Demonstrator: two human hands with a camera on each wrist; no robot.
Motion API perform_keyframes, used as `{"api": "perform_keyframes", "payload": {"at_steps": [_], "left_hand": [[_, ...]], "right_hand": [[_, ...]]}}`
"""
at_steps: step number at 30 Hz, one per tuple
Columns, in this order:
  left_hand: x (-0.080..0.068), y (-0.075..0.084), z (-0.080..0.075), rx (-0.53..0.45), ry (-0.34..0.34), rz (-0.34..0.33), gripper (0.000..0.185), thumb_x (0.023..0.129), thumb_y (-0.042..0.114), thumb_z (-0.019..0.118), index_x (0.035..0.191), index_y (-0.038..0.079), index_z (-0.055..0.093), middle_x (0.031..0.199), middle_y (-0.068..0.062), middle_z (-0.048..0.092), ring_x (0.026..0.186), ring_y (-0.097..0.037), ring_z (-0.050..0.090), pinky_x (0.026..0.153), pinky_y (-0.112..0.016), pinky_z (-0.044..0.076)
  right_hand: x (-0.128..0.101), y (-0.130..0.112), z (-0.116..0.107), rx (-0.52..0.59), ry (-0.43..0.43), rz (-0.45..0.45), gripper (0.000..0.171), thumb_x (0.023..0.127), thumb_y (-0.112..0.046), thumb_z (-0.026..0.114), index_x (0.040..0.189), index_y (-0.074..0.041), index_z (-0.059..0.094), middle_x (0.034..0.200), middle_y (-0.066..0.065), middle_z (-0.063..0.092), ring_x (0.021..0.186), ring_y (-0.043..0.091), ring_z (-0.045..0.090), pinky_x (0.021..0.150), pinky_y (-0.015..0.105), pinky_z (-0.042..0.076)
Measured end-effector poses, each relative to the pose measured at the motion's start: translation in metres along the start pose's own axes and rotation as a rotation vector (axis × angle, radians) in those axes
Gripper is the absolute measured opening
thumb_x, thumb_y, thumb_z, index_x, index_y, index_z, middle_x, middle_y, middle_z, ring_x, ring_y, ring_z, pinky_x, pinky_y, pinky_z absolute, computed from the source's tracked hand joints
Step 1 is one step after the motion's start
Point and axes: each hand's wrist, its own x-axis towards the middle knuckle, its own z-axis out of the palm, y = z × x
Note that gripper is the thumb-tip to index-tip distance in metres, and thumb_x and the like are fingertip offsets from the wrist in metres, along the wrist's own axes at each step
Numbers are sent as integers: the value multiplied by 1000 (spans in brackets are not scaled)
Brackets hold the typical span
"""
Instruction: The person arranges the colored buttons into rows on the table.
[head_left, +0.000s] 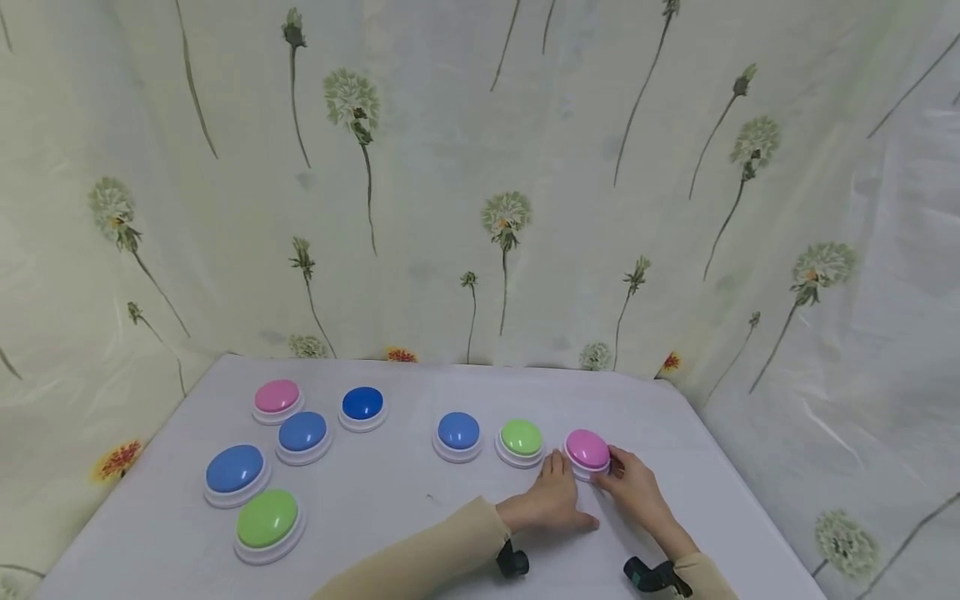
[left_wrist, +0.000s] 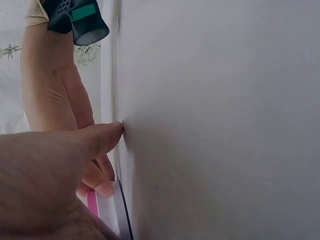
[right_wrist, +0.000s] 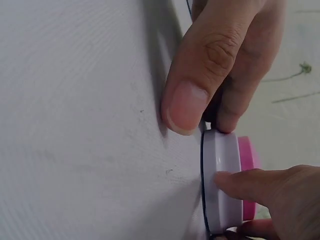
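A pink push button (head_left: 587, 449) with a round white base stands on the white table, last in a short row. My right hand (head_left: 639, 490) grips its base from the right, thumb on the near side and fingers round the far side. The right thumb (right_wrist: 245, 184) lies against the white wall of the base in the right wrist view. On the button's left, my left hand (head_left: 553, 500) stretches its fingers forward, fingertips beside the base, thumb pointing right. In the left wrist view the left thumb (left_wrist: 102, 137) is straight, its tip at the tabletop.
Left of the pink button stand a green button (head_left: 522, 437) and a blue button (head_left: 458, 431). Farther left are several more: dark blue (head_left: 363, 403), blue (head_left: 302, 432), pink (head_left: 277, 397), blue (head_left: 235, 469) and green (head_left: 267, 518). A flower-patterned curtain (head_left: 435, 167) hangs behind the table.
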Motion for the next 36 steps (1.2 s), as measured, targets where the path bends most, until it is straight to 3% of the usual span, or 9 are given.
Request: {"api": "perform_keyframes", "payload": {"at_steps": [8,13,17,20,25,28,31,34,36], "left_hand": [[0,-4,3,34,-19,11,102,84,60,62,150,-5,21,158,-23,18,148,-31,15,120,-30,19],[-6,-12,2,57,-15,66,101,84,60,62,149,-7,22,156,-25,21,148,-31,17,120,-30,19],[-26,-23,-7,80,-88,162,96,86,59,60,148,-5,26,156,-22,25,147,-29,21,119,-30,20],[-42,-33,-14,76,-177,232,91,87,57,61,149,-1,28,157,-17,26,147,-25,22,118,-30,24],[-67,-48,-23,118,-282,369,82,88,54,61,148,5,34,157,-9,28,146,-20,26,116,-29,28],[-81,-58,-25,163,-290,455,75,88,51,64,143,6,42,153,-8,34,143,-19,32,114,-26,31],[-89,-77,-18,160,-314,521,67,90,48,63,142,11,44,152,-6,36,141,-16,34,113,-24,32],[-98,-98,-7,158,-332,534,60,93,47,59,143,18,43,153,-1,36,141,-12,35,111,-24,36],[-112,-105,-9,151,-345,520,58,94,48,55,144,22,42,153,2,35,140,-11,35,108,-25,39]], "right_hand": [[-2,-2,2,6,44,-8,60,84,-11,72,129,18,45,114,33,59,103,41,63,86,43,55],[-9,-11,2,-80,26,14,63,84,-19,73,126,20,47,114,36,58,107,47,59,91,53,50],[-27,-30,-1,-258,-29,53,65,79,-31,76,112,21,57,99,35,61,89,44,63,78,54,52],[-43,-44,-2,-325,-61,50,60,75,-38,79,103,14,65,95,27,64,85,37,64,72,52,53],[-65,-67,6,-359,-117,18,57,72,-42,80,102,5,70,107,24,65,100,42,62,82,55,52],[-75,-80,13,-358,-160,-8,59,71,-43,81,107,2,69,113,21,63,104,41,60,84,57,51],[-83,-90,21,-351,-200,-35,60,68,-42,83,110,-2,68,115,18,62,104,38,59,83,57,51],[-89,-99,30,-344,-253,-53,60,66,-42,84,111,-5,68,116,17,61,105,38,58,83,58,51],[-92,-105,34,-326,-286,-77,58,66,-42,84,110,-7,68,117,17,60,106,39,57,81,59,51]]}}
